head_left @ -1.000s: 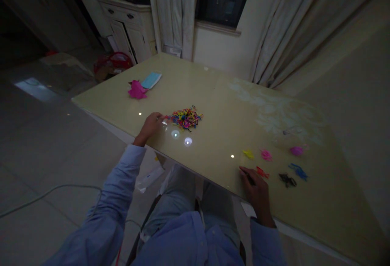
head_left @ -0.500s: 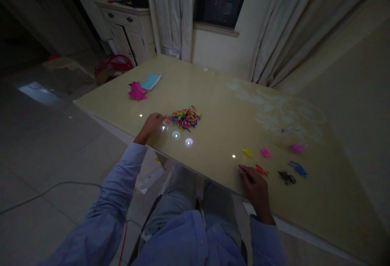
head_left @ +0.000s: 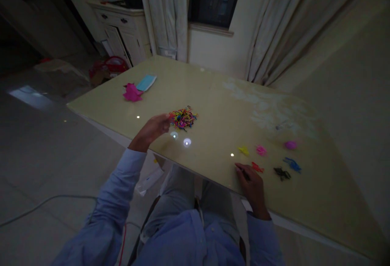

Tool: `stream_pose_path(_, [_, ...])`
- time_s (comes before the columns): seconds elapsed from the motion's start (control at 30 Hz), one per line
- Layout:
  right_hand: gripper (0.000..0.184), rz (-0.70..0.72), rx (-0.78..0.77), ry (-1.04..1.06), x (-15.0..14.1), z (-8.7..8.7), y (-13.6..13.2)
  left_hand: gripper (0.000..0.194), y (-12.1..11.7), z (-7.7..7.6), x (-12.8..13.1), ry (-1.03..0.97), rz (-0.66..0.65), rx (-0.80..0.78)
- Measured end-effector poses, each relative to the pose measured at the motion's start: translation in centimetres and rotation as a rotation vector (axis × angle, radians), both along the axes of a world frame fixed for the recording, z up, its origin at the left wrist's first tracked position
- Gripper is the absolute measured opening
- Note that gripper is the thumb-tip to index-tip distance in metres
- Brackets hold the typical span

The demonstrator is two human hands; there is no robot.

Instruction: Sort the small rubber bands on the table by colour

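A loose pile of small multicoloured rubber bands (head_left: pixel 185 118) lies on the table. My left hand (head_left: pixel 154 129) is at the pile's left edge, thumb and fingers pinched on a red rubber band (head_left: pixel 171 116) at the fingertips. My right hand (head_left: pixel 251 182) rests by the table's front edge with curled fingers; whatever they hold, if anything, is hidden. Beside it is a small heap of red bands (head_left: pixel 257 167). Further heaps are yellow bands (head_left: pixel 243 150), pink bands (head_left: pixel 261 150), black bands (head_left: pixel 282 173) and blue bands (head_left: pixel 292 164). A purple-pink bundle (head_left: pixel 290 144) sits behind the blue ones.
A blue face mask (head_left: pixel 146 82) and a crumpled magenta piece (head_left: pixel 133 92) lie at the table's (head_left: pixel 207 95) far left. A cabinet (head_left: pixel 122 26) and curtains (head_left: pixel 166 14) stand behind. A cable (head_left: pixel 51 199) runs over the floor on the left.
My left hand has moved slightly right and closer over the pile's left edge, with red at its fingertips. My right hand keeps its place and curled shape. The view has shifted a little.
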State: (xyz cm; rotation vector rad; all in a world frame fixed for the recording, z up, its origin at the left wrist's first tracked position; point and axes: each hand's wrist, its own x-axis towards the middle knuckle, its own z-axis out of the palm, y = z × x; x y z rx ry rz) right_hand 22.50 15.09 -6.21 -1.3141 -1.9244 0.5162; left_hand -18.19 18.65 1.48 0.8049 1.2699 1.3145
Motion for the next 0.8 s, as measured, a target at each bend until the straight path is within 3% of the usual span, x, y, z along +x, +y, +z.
stream_pose_path(0.2, [0.026, -0.02, -0.024, 0.024, -0.4, 0.0, -0.3, 0.023, -2.8, 3.5, 8.8, -0.415, -0.245, -0.045])
stream_pose_path(0.33, [0.025, -0.012, -0.029, 0.034, -0.6, 0.3, -0.5, 0.016, -3.9, 4.4, 13.7, -0.68, -0.368, -0.123])
stream_pose_path(0.47, [0.024, 0.001, -0.03, 0.038, -0.9, 0.5, -0.8, 0.013, -4.1, 4.6, 16.3, -0.78, -0.423, -0.163])
stream_pose_path(0.6, [0.022, 0.006, 0.003, 0.032, -1.0, 0.5, -0.9, 0.016, -3.8, 3.9, 18.4, -0.57, -0.408, -0.093])
stream_pose_path(0.73, [0.021, 0.055, 0.087, 0.002, -1.0, 0.2, -1.2, 0.026, -1.9, 1.7, 21.5, 0.056, -0.255, 0.229])
stream_pose_path(0.8, [0.02, 0.101, 0.13, -0.019, -1.0, 0.0, -1.4, 0.023, -0.5, 0.2, 23.2, 0.383, -0.264, 0.401])
